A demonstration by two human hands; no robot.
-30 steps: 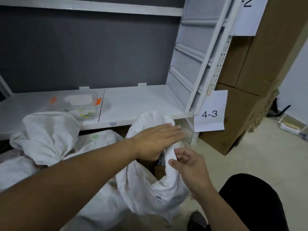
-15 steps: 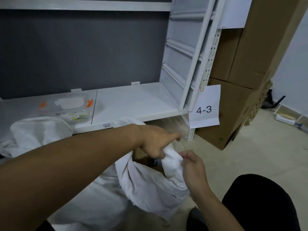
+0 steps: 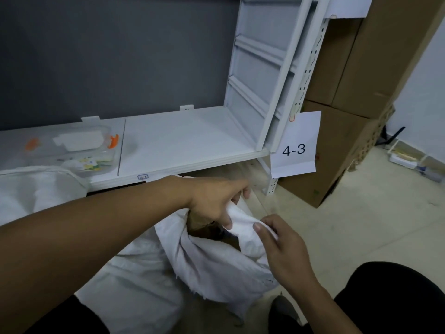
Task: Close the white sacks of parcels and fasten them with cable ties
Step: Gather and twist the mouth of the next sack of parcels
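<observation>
On the floor before the low white shelf (image 3: 183, 145), toward six o'clock in the view, a white sack (image 3: 216, 268) stands with its mouth partly gathered. The left hand (image 3: 214, 201) reaches in from eight o'clock. Its grip is closed over the bunched far rim of the sack, the fingers curled round the cloth and the thumb lying on the near side. The right hand (image 3: 281, 247) comes up from five o'clock, and its grip pinches the same bunch of cloth between thumb and fingers, just beside the left hand at its four o'clock. Whether the two hands touch cannot be told. Below the left hand the mouth gapes, and a brown parcel (image 3: 204, 227) shows inside.

A second white sack (image 3: 36, 189) bulges at nine o'clock, up against the front edge of the shelf. A third sack (image 3: 134, 285) lies flat on the floor at seven o'clock, touching the held one.

On the shelf at ten o'clock sits a clear plastic box (image 3: 72, 150) with orange clasps, holding small packets printed yellow and green. A paper label (image 3: 295, 145) marked "4-3" hangs from the shelf upright at two o'clock. Beyond it, cardboard boxes (image 3: 337, 153) are stacked on the pale floor (image 3: 361, 225). A dark-clothed knee (image 3: 397, 297) fills the five o'clock corner.
</observation>
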